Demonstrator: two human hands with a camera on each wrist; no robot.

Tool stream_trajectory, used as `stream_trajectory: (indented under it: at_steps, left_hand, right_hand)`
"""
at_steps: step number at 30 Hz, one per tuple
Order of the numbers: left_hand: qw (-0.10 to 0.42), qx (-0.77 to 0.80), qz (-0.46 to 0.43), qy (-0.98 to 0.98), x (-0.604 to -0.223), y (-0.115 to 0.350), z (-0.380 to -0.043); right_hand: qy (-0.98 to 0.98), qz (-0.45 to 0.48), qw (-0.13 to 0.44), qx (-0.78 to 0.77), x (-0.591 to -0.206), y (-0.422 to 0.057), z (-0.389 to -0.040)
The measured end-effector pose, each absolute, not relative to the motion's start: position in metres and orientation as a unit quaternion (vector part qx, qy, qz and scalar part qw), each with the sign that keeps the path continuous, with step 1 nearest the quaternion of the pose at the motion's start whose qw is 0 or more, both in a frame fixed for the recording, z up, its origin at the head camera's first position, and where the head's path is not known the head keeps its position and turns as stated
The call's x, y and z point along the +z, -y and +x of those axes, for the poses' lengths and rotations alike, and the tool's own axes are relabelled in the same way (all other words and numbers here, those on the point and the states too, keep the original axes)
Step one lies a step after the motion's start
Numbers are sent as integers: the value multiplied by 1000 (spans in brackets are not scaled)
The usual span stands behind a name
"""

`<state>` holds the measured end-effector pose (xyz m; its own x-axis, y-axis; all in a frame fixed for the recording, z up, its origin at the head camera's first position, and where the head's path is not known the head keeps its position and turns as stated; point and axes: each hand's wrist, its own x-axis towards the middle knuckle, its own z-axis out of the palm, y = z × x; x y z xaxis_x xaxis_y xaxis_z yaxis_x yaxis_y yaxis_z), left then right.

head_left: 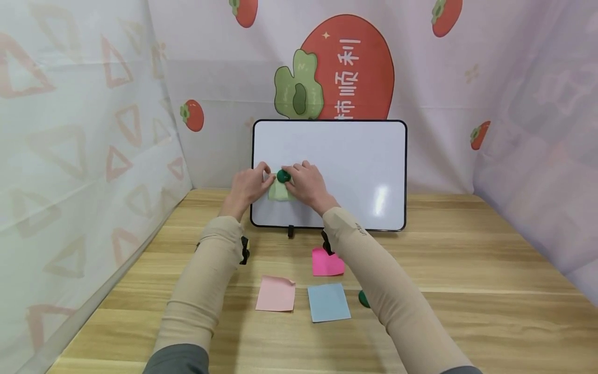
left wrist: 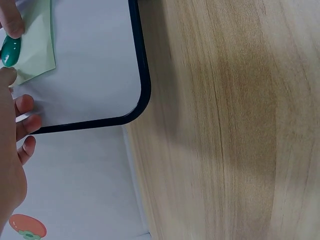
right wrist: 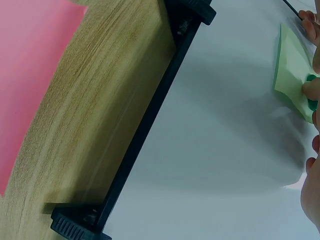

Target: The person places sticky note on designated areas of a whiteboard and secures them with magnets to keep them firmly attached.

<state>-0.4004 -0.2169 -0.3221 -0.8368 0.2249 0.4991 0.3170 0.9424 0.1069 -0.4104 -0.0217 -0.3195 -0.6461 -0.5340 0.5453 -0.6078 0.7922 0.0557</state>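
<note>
A pale green sticky note [head_left: 279, 192] lies against the left part of an upright whiteboard [head_left: 345, 171], its lower edge curling away from the board. My right hand [head_left: 308, 184] pinches a round green magnet [head_left: 283, 176] over the note's upper part. At the note's upper left corner, my left hand [head_left: 247, 188] holds the paper with thumb and forefinger. The left wrist view has the magnet [left wrist: 11, 50] between both hands' digits, with the other left fingers [left wrist: 29, 124] bent near the board's side edge. The right thumb [right wrist: 311, 91] overlaps the magnet in the right wrist view.
On the wooden table [head_left: 448, 291] lie a hot pink note [head_left: 328, 264], a light pink note [head_left: 275, 294] and a blue note [head_left: 329, 303]. Another green magnet [head_left: 364, 298] is partly hidden by the right sleeve. Black feet [right wrist: 75, 223] support the board. Printed cloth hangs behind it.
</note>
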Motion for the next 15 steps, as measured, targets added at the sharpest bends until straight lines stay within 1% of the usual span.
stream_trajectory:
  at_steps: [5,10,15]
  left_hand:
    - [246,-103,-143,953,-321,217,-400]
    - [256,-107,-153,949,-322,217,-398]
    - [246,-130,-153,948,-329,219,-395]
  right_hand:
    - [904,318,279,68,-318,17,-409]
    - [897,323,292,77,-317,12,-407]
    - [896,329,282,98,-321,6,-403]
